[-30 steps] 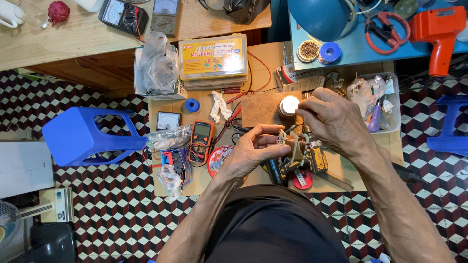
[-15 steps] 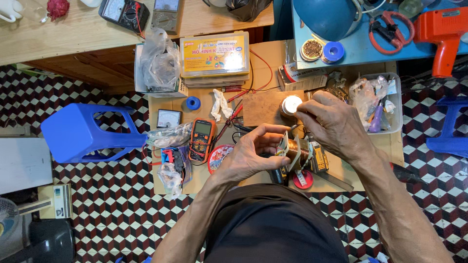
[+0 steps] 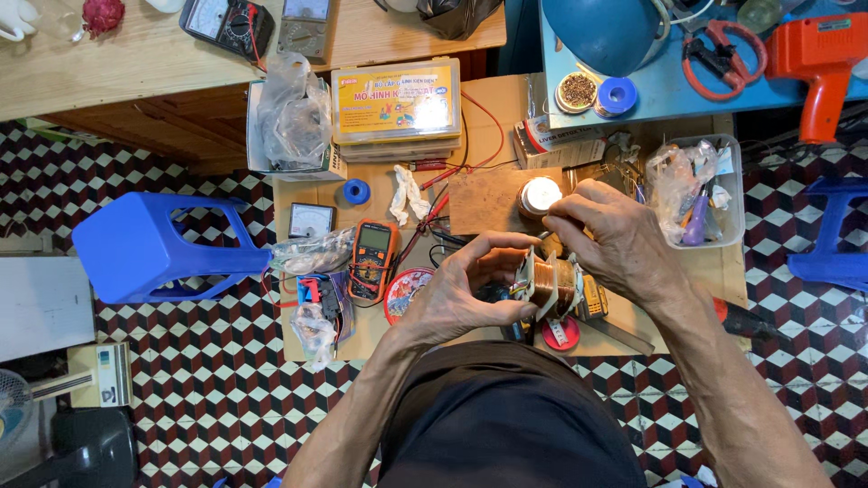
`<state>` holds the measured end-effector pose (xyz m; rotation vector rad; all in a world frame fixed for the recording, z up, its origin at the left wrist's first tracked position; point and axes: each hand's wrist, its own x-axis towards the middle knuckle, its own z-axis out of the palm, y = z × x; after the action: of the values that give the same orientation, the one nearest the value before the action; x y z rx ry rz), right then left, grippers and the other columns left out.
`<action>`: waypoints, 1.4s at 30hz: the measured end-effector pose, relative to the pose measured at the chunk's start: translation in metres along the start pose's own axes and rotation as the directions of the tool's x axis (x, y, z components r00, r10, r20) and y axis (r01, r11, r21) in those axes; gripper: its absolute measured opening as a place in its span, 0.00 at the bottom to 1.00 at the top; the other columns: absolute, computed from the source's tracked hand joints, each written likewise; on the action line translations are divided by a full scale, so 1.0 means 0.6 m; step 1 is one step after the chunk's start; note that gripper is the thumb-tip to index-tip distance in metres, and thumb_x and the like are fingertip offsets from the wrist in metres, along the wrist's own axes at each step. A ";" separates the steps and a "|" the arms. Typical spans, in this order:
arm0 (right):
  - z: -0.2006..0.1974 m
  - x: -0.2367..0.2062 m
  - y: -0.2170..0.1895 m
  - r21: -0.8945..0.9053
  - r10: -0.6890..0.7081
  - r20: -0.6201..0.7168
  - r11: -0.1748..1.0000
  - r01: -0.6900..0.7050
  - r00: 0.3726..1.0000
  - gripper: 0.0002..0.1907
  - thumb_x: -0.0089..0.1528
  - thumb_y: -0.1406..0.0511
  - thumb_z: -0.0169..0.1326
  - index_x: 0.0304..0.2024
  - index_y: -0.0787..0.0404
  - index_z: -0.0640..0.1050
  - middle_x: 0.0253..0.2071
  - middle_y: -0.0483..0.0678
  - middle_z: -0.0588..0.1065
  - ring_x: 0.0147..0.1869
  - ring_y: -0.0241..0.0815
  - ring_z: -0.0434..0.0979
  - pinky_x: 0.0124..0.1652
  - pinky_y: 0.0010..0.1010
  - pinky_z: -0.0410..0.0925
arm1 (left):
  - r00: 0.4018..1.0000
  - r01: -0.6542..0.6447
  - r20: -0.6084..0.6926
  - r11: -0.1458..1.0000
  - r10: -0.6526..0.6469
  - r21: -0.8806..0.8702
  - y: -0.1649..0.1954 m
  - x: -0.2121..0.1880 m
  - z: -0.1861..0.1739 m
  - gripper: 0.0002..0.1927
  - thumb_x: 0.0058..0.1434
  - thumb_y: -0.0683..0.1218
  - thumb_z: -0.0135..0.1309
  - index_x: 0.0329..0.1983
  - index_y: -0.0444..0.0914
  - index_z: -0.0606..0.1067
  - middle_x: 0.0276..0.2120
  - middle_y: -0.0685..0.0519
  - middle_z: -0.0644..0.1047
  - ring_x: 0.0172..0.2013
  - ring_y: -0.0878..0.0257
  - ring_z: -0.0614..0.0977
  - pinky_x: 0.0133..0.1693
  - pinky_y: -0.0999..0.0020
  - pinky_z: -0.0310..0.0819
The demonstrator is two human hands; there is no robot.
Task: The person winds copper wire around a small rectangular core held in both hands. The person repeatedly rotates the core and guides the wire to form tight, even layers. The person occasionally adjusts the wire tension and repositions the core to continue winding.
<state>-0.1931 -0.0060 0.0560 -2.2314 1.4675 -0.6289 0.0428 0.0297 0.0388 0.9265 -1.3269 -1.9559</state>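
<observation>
A blue plastic stool (image 3: 145, 248) stands on the checkered floor at the far left, and an orange multimeter (image 3: 372, 260) lies on the low counter (image 3: 493, 122). Just above the counter's near edge, the left hand (image 3: 461, 289) curls around one flange of a copper-wire coil (image 3: 551, 282). It looks dense, stiff and heavy for its size, its thin windings easily nicked, so the flanges are the safest hold. The right hand (image 3: 615, 239) arches over it, fingertips pinching at the top.

Blue stool (image 3: 149, 244), orange multimeter (image 3: 372, 260)
</observation>
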 end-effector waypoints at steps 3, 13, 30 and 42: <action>0.000 0.000 0.002 0.031 0.000 0.009 1.000 -0.001 1.000 0.08 0.63 0.64 0.60 0.39 0.63 0.81 0.31 0.47 0.74 0.33 0.42 0.76 0.33 0.34 0.69 | 1.000 -0.025 0.001 0.999 0.025 -0.042 0.000 -0.004 -0.002 0.38 0.51 0.43 0.70 0.67 0.41 0.70 0.55 0.47 0.78 0.51 0.63 0.79 0.59 0.63 0.75; 0.003 -0.013 -0.002 0.174 0.070 0.057 0.982 -0.079 0.996 0.08 0.63 0.65 0.58 0.41 0.63 0.81 0.34 0.47 0.75 0.35 0.42 0.78 0.34 0.34 0.71 | 0.999 -0.034 -0.030 0.986 0.029 -0.164 0.000 -0.007 0.004 0.38 0.53 0.40 0.69 0.67 0.36 0.69 0.59 0.50 0.75 0.55 0.62 0.78 0.62 0.63 0.73; 0.050 -0.076 -0.030 0.309 0.273 -0.153 0.926 -0.216 0.950 0.04 0.64 0.67 0.58 0.38 0.62 0.80 0.29 0.43 0.73 0.28 0.33 0.72 0.28 0.26 0.67 | 0.956 -0.110 -0.258 0.646 -0.138 -0.755 -0.043 0.070 0.019 0.30 0.58 0.48 0.65 0.59 0.40 0.64 0.54 0.49 0.75 0.55 0.60 0.78 0.61 0.61 0.75; 0.046 -0.095 -0.036 0.334 0.329 -0.233 0.911 -0.243 0.915 0.06 0.65 0.65 0.59 0.36 0.62 0.79 0.28 0.42 0.71 0.28 0.30 0.72 0.28 0.25 0.68 | 0.955 -0.099 -0.264 0.700 -0.133 -0.708 -0.053 0.079 0.036 0.32 0.58 0.51 0.66 0.61 0.39 0.65 0.54 0.50 0.76 0.56 0.62 0.77 0.60 0.65 0.70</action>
<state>-0.1812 0.0568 0.0363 -1.7016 1.6696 -1.0288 -0.0052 0.0143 0.0040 0.7746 -0.2974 -1.9908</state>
